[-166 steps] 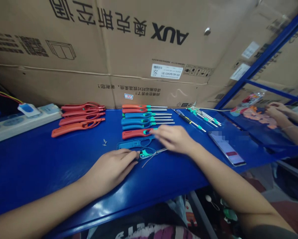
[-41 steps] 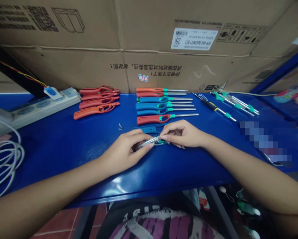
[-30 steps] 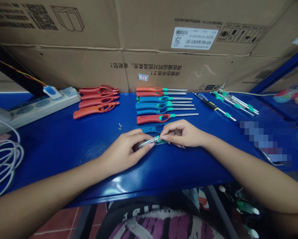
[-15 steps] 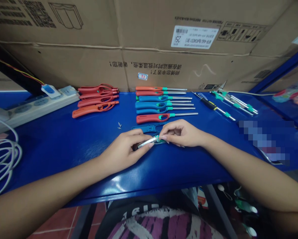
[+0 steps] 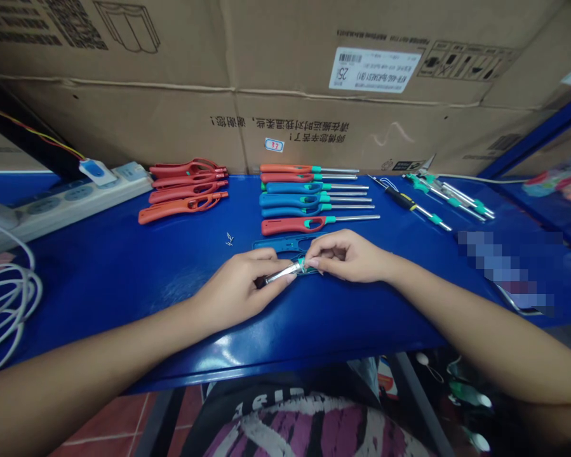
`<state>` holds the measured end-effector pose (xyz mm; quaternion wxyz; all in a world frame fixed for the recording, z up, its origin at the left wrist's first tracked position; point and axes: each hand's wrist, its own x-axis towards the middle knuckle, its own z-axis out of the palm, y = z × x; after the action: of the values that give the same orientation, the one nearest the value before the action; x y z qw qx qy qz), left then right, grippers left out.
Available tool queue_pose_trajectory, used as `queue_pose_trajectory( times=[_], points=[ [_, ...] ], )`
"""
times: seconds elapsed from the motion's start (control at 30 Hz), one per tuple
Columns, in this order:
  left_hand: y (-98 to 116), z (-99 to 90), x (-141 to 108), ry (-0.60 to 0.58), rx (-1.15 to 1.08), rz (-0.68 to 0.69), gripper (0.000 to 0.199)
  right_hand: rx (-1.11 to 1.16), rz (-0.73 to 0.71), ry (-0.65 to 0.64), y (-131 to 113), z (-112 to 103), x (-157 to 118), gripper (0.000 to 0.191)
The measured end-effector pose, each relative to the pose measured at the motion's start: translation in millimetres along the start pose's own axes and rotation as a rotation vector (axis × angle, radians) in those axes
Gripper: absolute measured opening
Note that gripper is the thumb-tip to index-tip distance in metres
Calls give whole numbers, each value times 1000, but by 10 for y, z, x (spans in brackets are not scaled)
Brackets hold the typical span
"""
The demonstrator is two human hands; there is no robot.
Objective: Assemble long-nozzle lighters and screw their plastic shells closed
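Observation:
My left hand (image 5: 241, 282) is closed on a short silver lighter tube (image 5: 280, 274) with a teal piece at its right end. Fingers of my right hand (image 5: 349, 255) pinch at that teal end; a small part between the fingertips is hidden. Under and behind the hands lies an open blue lighter casing half (image 5: 285, 244), partly covered by my right hand. Just behind it stand rows of lighters, the nearest being a red lighter (image 5: 292, 226) with a metal barrel. Small screws (image 5: 229, 239) lie to the left of the casing.
Red and orange lighter casings (image 5: 185, 207) lie at the back left, beside a power strip (image 5: 51, 204). A black-and-yellow screwdriver (image 5: 402, 195) and several metal barrels (image 5: 456, 197) are at the back right, near a phone (image 5: 509, 270). A cardboard wall (image 5: 171, 120) closes off the back.
Both hands stay almost in place. The silver tube has turned slightly in my left hand, its shine now different.

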<state>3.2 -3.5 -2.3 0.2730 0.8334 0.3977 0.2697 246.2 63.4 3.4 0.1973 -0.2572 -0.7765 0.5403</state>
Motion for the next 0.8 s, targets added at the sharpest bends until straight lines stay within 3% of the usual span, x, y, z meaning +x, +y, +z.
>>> queue_pose_trajectory(
  times=[0.6,0.8],
  points=[
    [7,54,-5,13,-3,-28,23,-101,-4,86,4,89,-9,20],
    [3,52,3,67,-12,-24,21,81,100,56,-8,48,16,24]
  ],
)
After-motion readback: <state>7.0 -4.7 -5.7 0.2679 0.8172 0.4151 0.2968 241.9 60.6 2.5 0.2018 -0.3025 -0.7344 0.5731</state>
